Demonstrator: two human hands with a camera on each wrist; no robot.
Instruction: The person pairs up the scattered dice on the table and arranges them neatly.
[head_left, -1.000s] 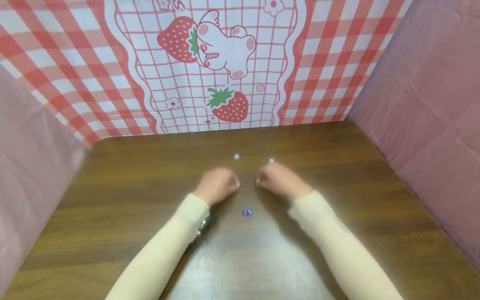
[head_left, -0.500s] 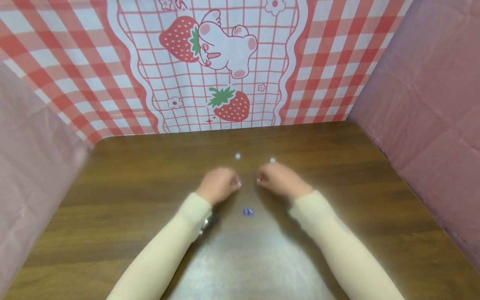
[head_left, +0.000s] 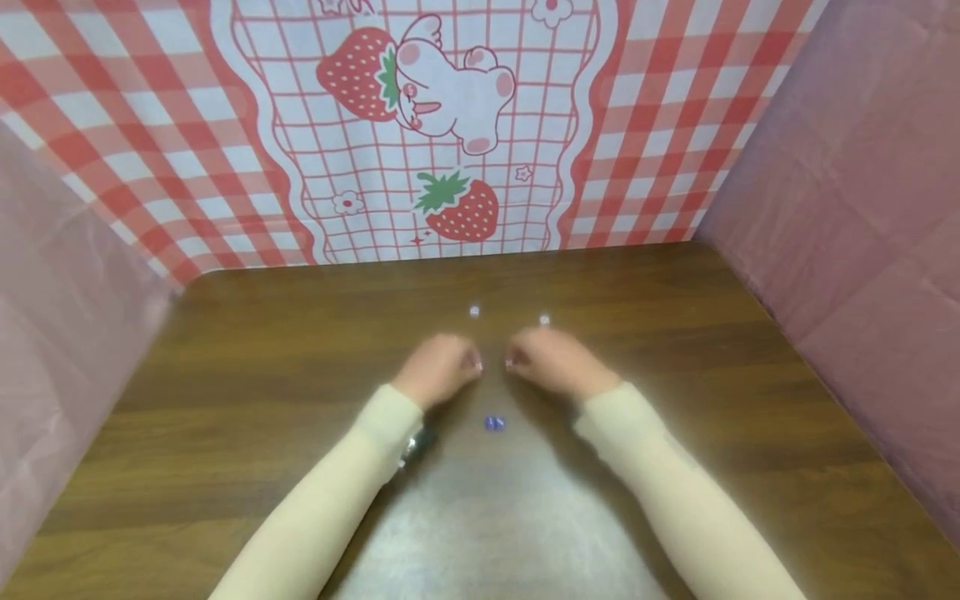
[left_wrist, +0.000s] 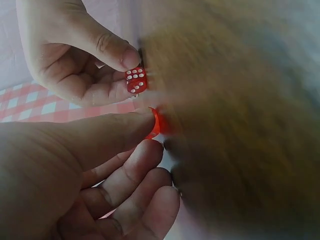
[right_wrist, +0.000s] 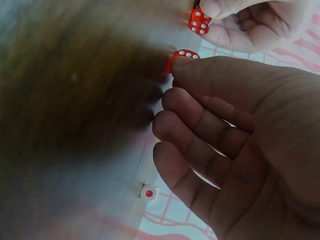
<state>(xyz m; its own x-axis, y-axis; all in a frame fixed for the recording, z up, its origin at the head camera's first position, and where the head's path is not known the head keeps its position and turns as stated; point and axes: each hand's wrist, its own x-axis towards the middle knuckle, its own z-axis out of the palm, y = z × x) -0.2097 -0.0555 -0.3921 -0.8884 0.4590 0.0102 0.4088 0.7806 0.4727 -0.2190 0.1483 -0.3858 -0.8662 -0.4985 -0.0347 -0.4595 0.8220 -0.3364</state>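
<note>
Mid-table in the head view, my left hand and right hand face each other with a small gap between. Each pinches a translucent red die with white pips low at the tabletop. In the left wrist view, the left hand's red die is mostly covered by the thumb; the right hand's red die shows two pip faces. From the right wrist, the right thumb hides part of its own die. Whether the dice touch the table is hard to tell.
Two white dice lie beyond the hands, one to the left and one just past the right hand. Two blue-purple dice sit side by side nearer me. A checked cloth hangs behind the wooden table.
My right hand has shifted slightly left with its red die, narrowing the gap. The left hand keeps its place, and the white and blue dice stay where they were.
</note>
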